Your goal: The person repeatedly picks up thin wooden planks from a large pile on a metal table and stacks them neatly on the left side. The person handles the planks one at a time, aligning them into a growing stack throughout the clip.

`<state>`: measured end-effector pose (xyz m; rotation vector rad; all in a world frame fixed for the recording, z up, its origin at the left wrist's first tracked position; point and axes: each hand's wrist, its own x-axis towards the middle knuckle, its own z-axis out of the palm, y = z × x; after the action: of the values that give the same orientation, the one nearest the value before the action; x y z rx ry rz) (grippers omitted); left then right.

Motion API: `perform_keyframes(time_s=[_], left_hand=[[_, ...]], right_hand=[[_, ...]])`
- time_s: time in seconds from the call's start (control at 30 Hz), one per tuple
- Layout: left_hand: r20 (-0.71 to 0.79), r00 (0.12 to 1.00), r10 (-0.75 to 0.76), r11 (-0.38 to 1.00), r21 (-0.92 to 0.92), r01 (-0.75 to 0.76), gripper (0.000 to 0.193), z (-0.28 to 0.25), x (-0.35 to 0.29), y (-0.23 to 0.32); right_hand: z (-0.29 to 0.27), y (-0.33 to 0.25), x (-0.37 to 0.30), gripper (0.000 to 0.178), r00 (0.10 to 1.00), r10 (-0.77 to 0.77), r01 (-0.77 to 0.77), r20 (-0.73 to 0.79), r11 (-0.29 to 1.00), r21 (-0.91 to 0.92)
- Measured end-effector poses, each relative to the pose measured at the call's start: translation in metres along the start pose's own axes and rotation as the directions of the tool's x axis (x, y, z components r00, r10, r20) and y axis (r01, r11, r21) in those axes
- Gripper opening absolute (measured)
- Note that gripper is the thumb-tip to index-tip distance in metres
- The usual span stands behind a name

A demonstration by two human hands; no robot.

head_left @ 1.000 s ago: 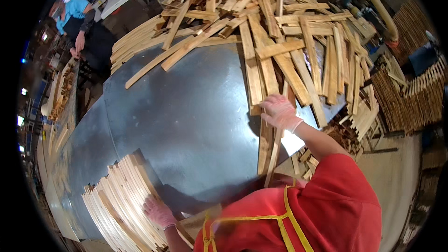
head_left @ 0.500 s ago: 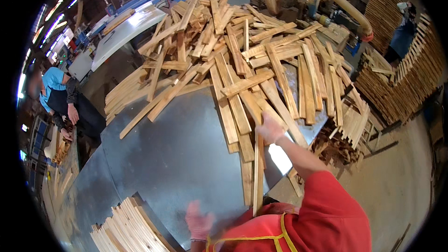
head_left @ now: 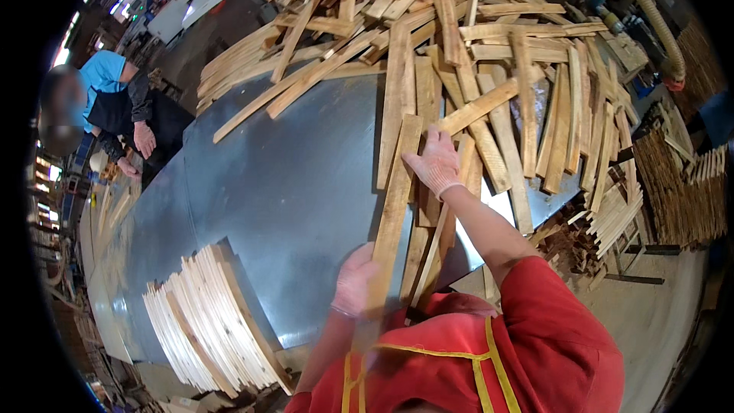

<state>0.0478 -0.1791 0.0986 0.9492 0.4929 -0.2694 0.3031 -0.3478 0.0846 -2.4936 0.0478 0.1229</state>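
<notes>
A long wooden slat [head_left: 395, 218] slants across the front of the metal table, its near end blurred close to my red apron. My left hand [head_left: 355, 281], in a pale glove and slightly smeared, grips the slat's left edge low down. Near the far end, my right hand [head_left: 437, 162], also gloved, closes on the slat's right edge with the thumb against it. More slats lie under and beside the right hand, including a narrow one [head_left: 443, 222] on edge. Another slat [head_left: 482, 105] lies crosswise just beyond the fingers.
A big loose heap of slats [head_left: 428, 19] covers the table's far side. An even row of slats [head_left: 218, 321] stands at the near left of the metal tabletop [head_left: 267, 183]. At the left, a person [head_left: 115, 99] handles wood. Stacked wood [head_left: 677, 191] stands at right.
My left hand has moved up and right onto a slat. The right hand has shifted to that slat's far end. My view has tilted down, showing more of the near row.
</notes>
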Motion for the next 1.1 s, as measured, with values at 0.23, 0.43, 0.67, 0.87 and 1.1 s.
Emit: perform_keyframes(time_s=[0.23,0.43,0.67,0.87,1.1], left_hand=[[-0.358,0.816,0.453,0.793,0.580,-0.186,0.026,-0.106,-0.072,-0.033],[-0.400,0.482,0.780,0.212,0.892,0.398,0.032,-0.228,-0.169,-0.052],[-0.405,0.458,0.791,-0.065,0.689,0.721,0.061,-0.317,-0.253,-0.073],[-0.206,0.615,0.761,-0.038,0.932,0.359,0.070,-0.270,-0.184,-0.067],[0.001,0.813,0.582,-0.170,0.978,0.120,0.077,-0.143,-0.051,-0.041]], right_hand=[[0.060,0.014,-0.024,0.092,0.998,0.025,-0.025,-0.056,1.000,-0.016],[0.054,0.018,-0.050,0.077,0.998,0.062,-0.069,0.030,0.851,0.520],[0.126,0.012,-0.207,0.075,0.917,-0.065,-0.275,0.393,0.610,0.743],[0.048,0.031,-0.165,0.071,0.969,-0.067,0.059,-0.239,0.997,-0.040],[0.035,0.055,-0.170,0.095,0.983,0.181,-0.183,-0.041,0.982,-0.052]])
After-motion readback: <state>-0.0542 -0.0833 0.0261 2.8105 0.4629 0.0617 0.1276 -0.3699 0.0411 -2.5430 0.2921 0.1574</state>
